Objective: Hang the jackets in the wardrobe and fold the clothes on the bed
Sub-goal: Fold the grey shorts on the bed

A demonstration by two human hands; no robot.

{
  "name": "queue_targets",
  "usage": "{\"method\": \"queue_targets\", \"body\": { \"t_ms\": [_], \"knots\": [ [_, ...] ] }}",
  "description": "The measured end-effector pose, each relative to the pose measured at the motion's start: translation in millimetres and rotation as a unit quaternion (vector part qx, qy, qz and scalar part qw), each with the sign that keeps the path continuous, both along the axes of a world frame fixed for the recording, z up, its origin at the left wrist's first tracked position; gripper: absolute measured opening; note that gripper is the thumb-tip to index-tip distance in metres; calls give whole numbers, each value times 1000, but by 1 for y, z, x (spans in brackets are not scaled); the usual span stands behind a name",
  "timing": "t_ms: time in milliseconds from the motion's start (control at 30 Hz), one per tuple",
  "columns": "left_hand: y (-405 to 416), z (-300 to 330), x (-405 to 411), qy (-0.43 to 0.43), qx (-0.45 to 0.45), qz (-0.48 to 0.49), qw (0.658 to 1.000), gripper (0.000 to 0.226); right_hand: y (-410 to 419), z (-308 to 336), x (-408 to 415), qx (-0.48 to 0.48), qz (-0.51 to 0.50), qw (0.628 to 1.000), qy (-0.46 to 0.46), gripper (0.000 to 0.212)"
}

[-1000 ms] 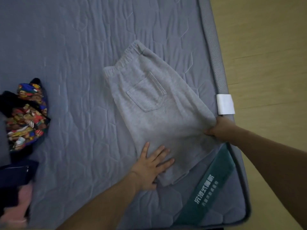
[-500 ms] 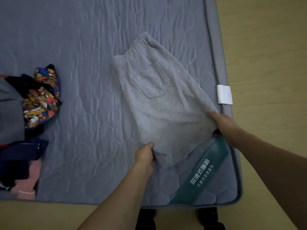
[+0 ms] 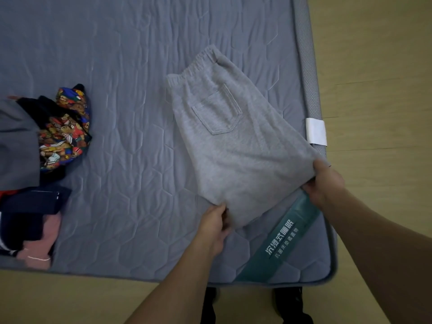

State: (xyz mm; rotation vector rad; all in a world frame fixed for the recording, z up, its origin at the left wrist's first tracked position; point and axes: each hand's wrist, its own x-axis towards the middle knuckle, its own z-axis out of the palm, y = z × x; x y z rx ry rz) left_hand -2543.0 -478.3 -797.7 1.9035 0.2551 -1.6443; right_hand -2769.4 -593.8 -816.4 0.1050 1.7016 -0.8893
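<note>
I see the gray shorts (image 3: pixel 236 146) lying flat on the bed (image 3: pixel 121 66), beside its white tag (image 3: pixel 316 131). The waistband points up and left, the leg end toward me. A pocket faces up. My left hand (image 3: pixel 214 226) and right hand (image 3: pixel 326 183) each pinch a bottom corner.

A single head-worn view looked steeply down from above the near edge of the bed (image 3: pixel 117 54), which filled the upper left and centre of the frame. The camera faced forward across the mattress, close enough that both forearms entered from the bottom of the frame and reached the grey shorts (image 3: pixel 233 146) at centre right. The wide angle bowed the mattress edge along the right side and the bottom. Wooden floor (image 3: pixel 378 66) ran down the right. A clothes pile (image 3: pixel 46 141) was cut off by the left border.
</note>
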Motion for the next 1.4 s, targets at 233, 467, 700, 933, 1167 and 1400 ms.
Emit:
{"method": "queue_targets", "body": {
  "t_ms": [233,467,700,933,1167,1400],
  "knots": [
    [-20,-5,-25,-20,-61,72,995,43,1,-1,15,45,39,994,-97,12],
    [4,9,-3,-261,-22,-16,965,34,3,9,10,-12,39,998,-41,40],
    [27,-12,18,-472,-198,-730,453,91,-1,30,22,21,5,996,-82,23],
    [-14,-30,46,-501,-246,-723,408,42,7,43,29,-7,-57,991,-120,17],
    [20,17,51,-204,-168,-731,629,22,27,72,17,20,-117,992,-44,11],
    [-7,61,69,-66,-120,-408,903,29,3,105,41,36,-36,999,-14,12]
  ]
}}
